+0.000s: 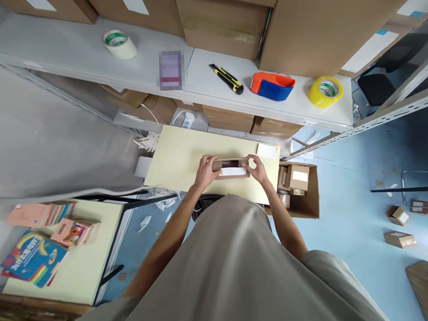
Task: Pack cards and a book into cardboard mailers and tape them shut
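Note:
On the pale yellow table (175, 152) sits a small brown cardboard box (232, 176), its top partly open with a dark inside showing. A white slip (233, 171) lies along its near side. My left hand (205, 172) grips the box's left end, fingers at the far edge and thumb on the near part. At the opposite end, my right hand (257, 169) holds the box with curled fingers and thumb. A white card or paper (267, 150) rests on the table just beyond my right hand.
A shelf (143, 64) behind the table carries a white tape roll (120, 44), a utility knife (227, 79), an orange-blue tape dispenser (272, 86), a yellow tape roll (325, 92) and large cartons (226, 26). An open carton (311, 194) with small boxes stands right; books (35, 258) lie left.

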The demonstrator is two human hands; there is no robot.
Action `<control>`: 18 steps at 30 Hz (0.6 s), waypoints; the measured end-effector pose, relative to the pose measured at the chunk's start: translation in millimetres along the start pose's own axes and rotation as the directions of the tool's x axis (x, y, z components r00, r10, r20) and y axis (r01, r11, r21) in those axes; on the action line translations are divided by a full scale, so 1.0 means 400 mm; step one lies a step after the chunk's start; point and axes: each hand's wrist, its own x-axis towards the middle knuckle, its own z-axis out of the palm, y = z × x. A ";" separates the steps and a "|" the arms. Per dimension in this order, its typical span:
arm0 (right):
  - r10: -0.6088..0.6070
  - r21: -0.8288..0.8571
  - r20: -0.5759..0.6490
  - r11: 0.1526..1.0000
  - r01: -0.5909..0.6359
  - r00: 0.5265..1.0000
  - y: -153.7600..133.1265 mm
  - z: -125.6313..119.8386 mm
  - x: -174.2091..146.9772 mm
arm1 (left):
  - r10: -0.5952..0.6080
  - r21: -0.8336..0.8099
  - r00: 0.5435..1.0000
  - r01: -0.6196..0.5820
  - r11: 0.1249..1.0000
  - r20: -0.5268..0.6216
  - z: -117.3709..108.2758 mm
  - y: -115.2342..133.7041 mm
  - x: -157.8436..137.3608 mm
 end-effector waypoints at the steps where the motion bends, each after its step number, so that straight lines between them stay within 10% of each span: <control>1: 0.003 -0.013 -0.003 1.000 -0.003 1.000 0.006 -0.003 -0.018 | 0.000 0.006 1.000 0.000 1.000 -0.018 0.004 -0.003 -0.016; 11: 0.258 0.176 -0.061 0.954 -0.244 0.964 0.019 0.035 -0.074 | -0.226 -0.268 0.951 0.166 0.949 -0.211 0.068 -0.015 -0.060; 18: 0.313 0.232 -0.102 0.931 -0.284 0.944 0.019 0.018 -0.117 | -0.296 -0.383 0.945 0.225 0.896 -0.136 0.063 -0.006 -0.058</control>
